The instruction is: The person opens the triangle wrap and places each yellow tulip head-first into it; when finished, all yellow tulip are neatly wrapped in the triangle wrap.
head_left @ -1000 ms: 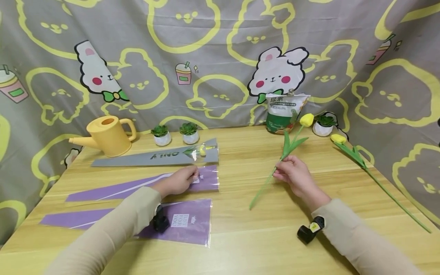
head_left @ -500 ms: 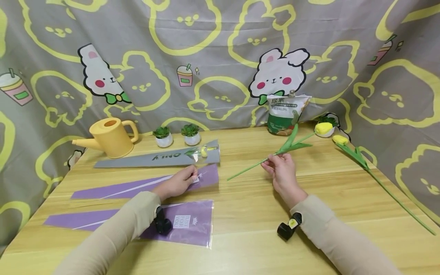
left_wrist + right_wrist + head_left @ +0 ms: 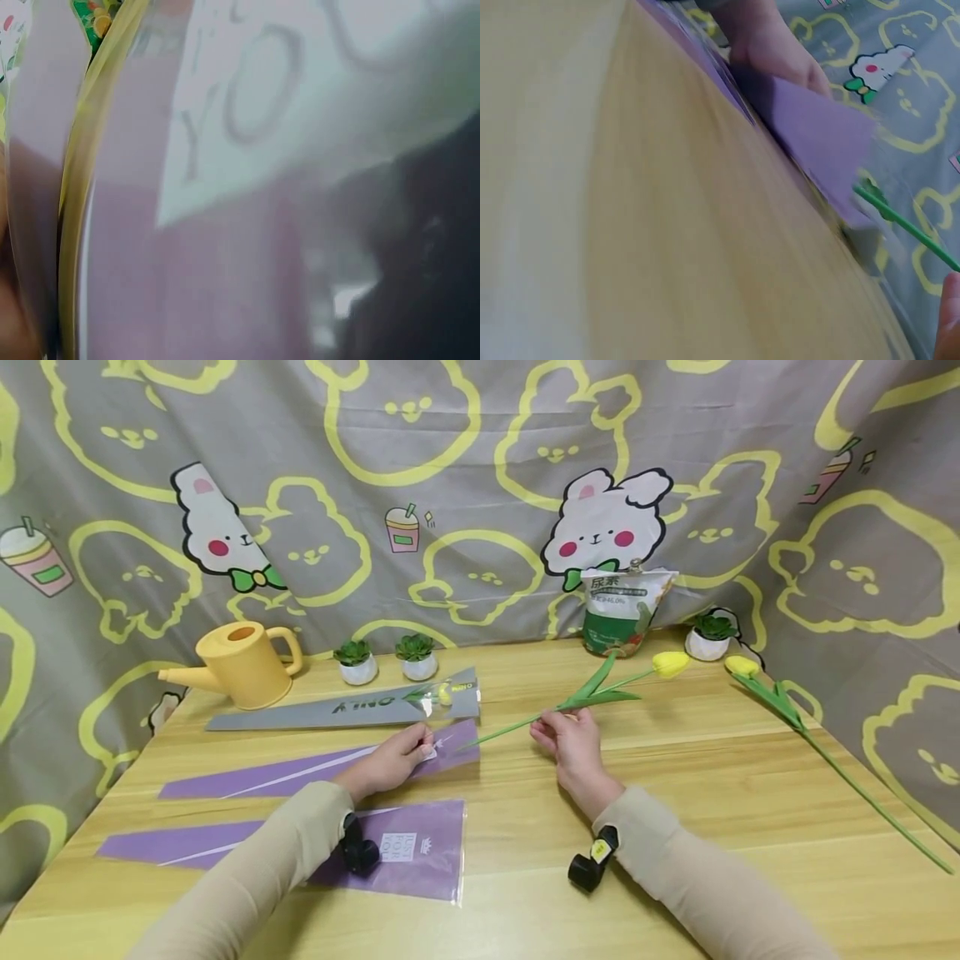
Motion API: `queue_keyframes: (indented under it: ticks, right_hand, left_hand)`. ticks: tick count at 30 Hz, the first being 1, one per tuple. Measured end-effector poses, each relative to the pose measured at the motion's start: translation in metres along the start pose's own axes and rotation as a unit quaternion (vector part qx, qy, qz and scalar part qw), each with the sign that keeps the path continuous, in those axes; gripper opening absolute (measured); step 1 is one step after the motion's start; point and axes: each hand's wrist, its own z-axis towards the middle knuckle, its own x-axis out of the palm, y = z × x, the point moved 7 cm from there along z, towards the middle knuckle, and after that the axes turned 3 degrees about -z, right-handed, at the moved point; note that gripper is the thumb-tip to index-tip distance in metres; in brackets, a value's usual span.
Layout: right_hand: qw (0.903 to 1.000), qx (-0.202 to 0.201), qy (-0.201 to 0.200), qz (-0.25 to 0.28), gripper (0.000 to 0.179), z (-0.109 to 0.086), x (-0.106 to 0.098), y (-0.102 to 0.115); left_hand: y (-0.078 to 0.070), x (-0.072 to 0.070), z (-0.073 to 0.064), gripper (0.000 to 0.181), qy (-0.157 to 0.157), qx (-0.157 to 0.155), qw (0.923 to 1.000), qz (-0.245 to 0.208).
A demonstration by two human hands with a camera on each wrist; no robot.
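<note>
The left hand (image 3: 392,762) clamps finger and thumb on a purple sleeve (image 3: 300,775), while the right hand (image 3: 576,750) pinches the yellow tulip (image 3: 581,697) by its stem (image 3: 517,725), the bloom (image 3: 670,665) rightward beyond those fingers and the lower tip (touching the sleeve or not, I cannot tell) just right of the left fingers.

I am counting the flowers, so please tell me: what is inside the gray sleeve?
A yellow tulip: its bloom and green leaf show through the clear part of the gray sleeve. The gray film covers the rest.
</note>
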Motion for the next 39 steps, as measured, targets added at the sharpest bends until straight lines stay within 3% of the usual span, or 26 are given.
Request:
queue_keyframes:
  ticks: [14, 21, 30, 39]
  right_hand:
    - [0.9993, 0.021, 0.025, -0.021, 0.023, -0.017, 0.029, -0.028]
    - [0.9976, 0.039, 0.049, -0.028, 0.020, -0.023, 0.039, -0.038]
    - [0.9876, 0.068, 0.097, -0.102, 0.041, -0.035, 0.030, -0.039]
    - [0.9835, 0.057, 0.119, -0.124, 0.046, -0.029, 0.011, -0.014]
  left_hand:
    - [-0.006, 0.010, 0.008, 0.011, 0.015, 0.006, 0.9997, -0.021]
    - [-0.009, 0.010, 0.008, 0.012, 0.013, 0.009, 0.9998, -0.007]
    - [-0.011, 0.014, 0.009, 0.013, 0.024, 0.026, 0.9990, 0.026]
    - [-0.015, 0.015, 0.009, 0.012, 0.023, 0.031, 0.9989, 0.025]
